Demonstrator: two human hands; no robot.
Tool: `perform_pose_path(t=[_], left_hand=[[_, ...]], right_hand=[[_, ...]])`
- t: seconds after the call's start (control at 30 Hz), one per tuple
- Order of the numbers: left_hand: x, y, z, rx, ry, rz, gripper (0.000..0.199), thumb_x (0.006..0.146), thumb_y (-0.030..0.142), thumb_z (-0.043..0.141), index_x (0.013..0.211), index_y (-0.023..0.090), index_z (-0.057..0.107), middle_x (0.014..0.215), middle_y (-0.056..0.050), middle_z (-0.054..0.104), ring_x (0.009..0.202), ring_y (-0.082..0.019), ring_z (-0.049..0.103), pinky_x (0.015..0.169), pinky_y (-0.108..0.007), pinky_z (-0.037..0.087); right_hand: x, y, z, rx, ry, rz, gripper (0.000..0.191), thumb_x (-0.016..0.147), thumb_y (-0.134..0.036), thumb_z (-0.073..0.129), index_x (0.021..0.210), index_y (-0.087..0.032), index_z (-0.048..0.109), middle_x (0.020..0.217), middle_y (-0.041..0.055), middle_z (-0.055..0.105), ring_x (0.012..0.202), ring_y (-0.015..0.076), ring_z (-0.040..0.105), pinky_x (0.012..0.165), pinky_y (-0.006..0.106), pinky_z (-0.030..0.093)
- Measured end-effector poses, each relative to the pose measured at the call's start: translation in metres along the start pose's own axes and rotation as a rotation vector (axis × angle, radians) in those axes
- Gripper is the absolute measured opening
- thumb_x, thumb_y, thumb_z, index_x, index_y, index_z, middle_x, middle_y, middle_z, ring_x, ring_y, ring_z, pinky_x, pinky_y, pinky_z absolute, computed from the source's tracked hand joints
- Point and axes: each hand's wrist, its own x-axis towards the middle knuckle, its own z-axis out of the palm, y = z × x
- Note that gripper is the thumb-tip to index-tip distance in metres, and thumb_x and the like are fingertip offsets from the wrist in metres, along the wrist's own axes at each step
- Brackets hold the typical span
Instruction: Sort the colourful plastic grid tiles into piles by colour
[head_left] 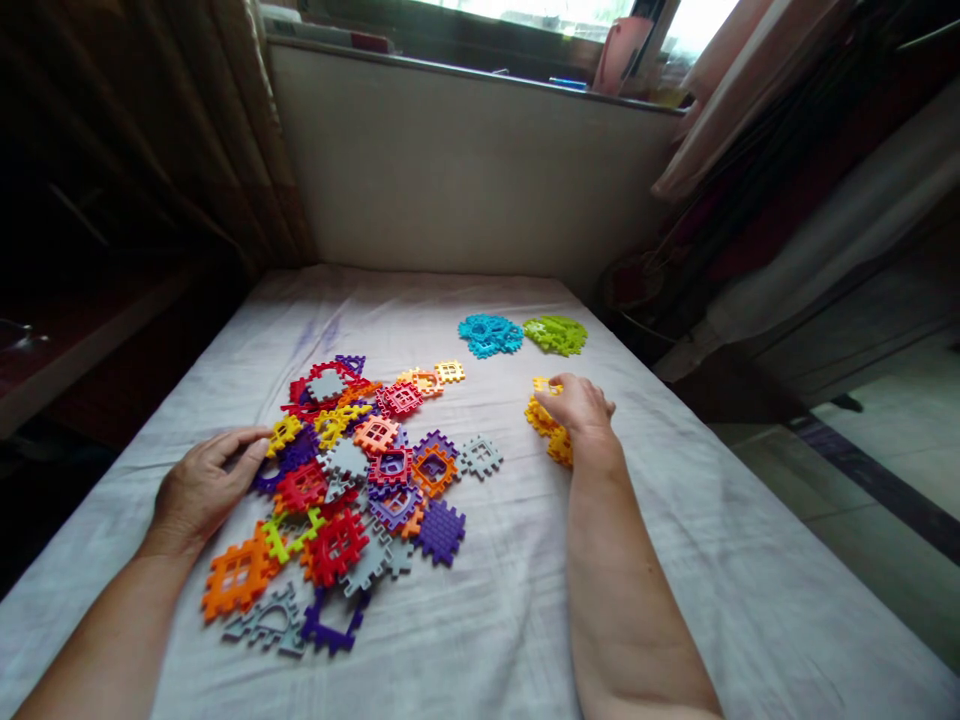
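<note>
My left hand (214, 480) is at the left edge of a mixed pile of toothed plastic pieces, its fingertips closed on a small yellow piece (284, 436). Red, orange, purple, grey and yellow pieces overlap in this pile, among them a red window piece (337, 546) and a solid purple square (441, 531). Over on the right, my right hand (579, 402) has its thumb and finger pinched on a yellow piece (546, 385), above a small group of yellow pieces (559, 446). The palm hides part of that group.
Toward the back of the sheet-covered bed (405, 300) lie a blue pile (490, 335) and a lime green pile (556, 335). Behind them rises a wall (450, 170) with a window ledge. Curtains hang at the left, cloths at the right.
</note>
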Motion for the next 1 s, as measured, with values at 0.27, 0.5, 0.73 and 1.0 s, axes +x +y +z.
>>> perform_pose_path(t=[0.27,0.5,0.73,1.0], left_hand=[[0.000,-0.003,0.001,-0.002,0.001,-0.003,0.042,0.081,0.056,0.047,0.094,0.027,0.075,0.107,-0.002,0.078,0.101,-0.022,0.070,0.093,-0.032,0.054],[-0.001,0.001,-0.001,-0.040,0.004,-0.012,0.040,0.080,0.055,0.048,0.092,0.027,0.075,0.104,-0.002,0.078,0.100,-0.023,0.070,0.095,-0.033,0.054],[-0.001,0.003,-0.002,-0.058,-0.021,-0.005,0.042,0.081,0.056,0.045,0.091,0.027,0.073,0.106,-0.004,0.078,0.101,-0.023,0.071,0.095,-0.032,0.054],[-0.001,0.005,-0.003,-0.078,-0.012,0.015,0.042,0.079,0.056,0.046,0.089,0.025,0.073,0.104,-0.004,0.078,0.099,-0.023,0.071,0.095,-0.033,0.054]], right_hand=[[-0.012,-0.029,-0.004,-0.030,-0.013,-0.085,0.042,0.092,-0.040,0.054,0.128,-0.023,0.068,0.140,0.0158,0.059,0.131,0.0360,0.049,0.103,0.051,0.040],[-0.033,-0.113,0.032,0.045,-0.049,-0.657,0.039,0.097,-0.042,0.052,0.132,-0.027,0.064,0.141,0.0074,0.059,0.130,0.0244,0.050,0.105,0.038,0.041],[-0.051,-0.125,0.048,0.002,-0.171,-0.690,0.035,0.098,-0.045,0.050,0.116,-0.025,0.072,0.128,0.0075,0.066,0.125,0.0235,0.055,0.100,0.035,0.043],[-0.050,-0.107,0.014,-0.034,-0.413,-0.671,0.033,0.096,-0.046,0.052,0.101,-0.026,0.078,0.104,0.0057,0.077,0.100,0.0220,0.068,0.083,0.030,0.048]])
